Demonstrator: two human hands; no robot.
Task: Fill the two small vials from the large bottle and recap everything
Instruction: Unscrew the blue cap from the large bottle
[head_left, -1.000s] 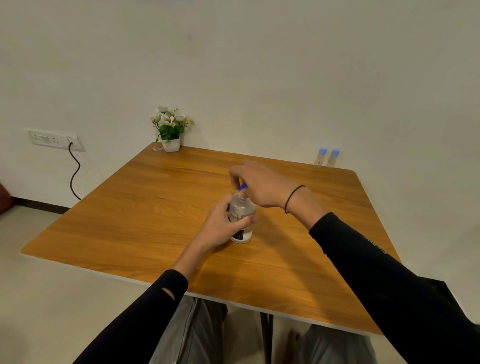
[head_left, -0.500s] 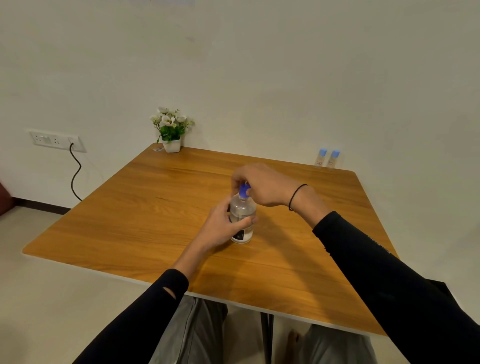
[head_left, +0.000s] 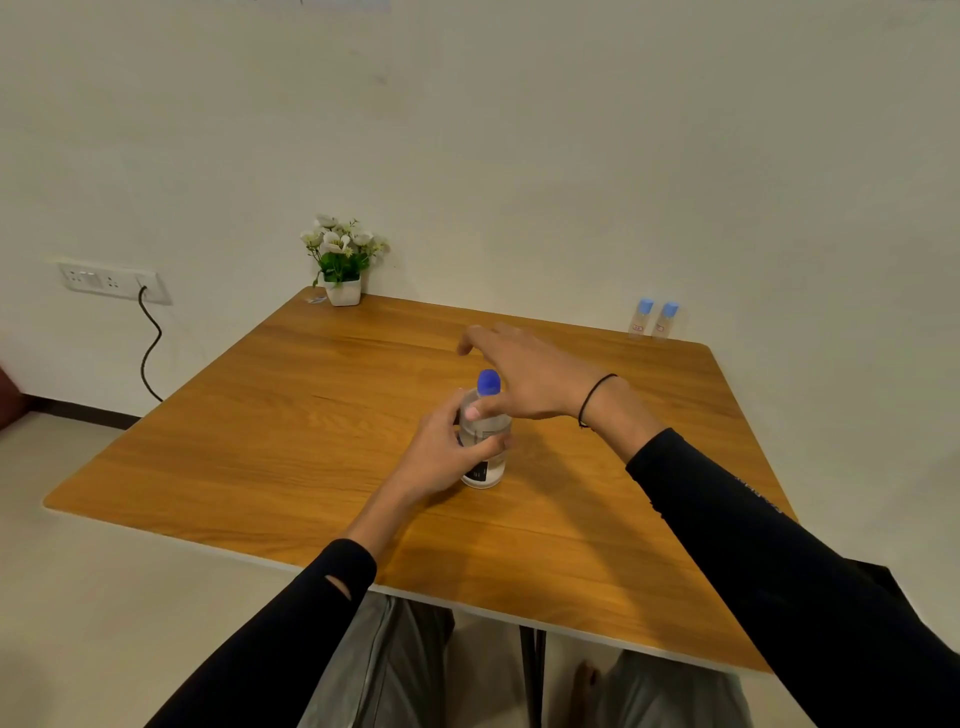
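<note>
The large clear bottle (head_left: 487, 457) stands upright in the middle of the wooden table (head_left: 291, 415), with its blue cap (head_left: 489, 381) on top. My left hand (head_left: 445, 452) is wrapped around the bottle's body. My right hand (head_left: 524, 376) hovers just beside and behind the cap with its fingers spread, the thumb resting near the bottle's shoulder, holding nothing. Two small vials (head_left: 653, 319) with light blue caps stand side by side at the table's far right edge, against the wall.
A small white pot of white flowers (head_left: 340, 265) sits at the table's far left corner. A wall socket with a black cable (head_left: 150, 343) is on the left wall. My knees show under the near table edge.
My right hand was pinched on the blue cap; now it has let go and lifted off with fingers spread. The cap stays on the bottle. My left hand has kept its hold.
</note>
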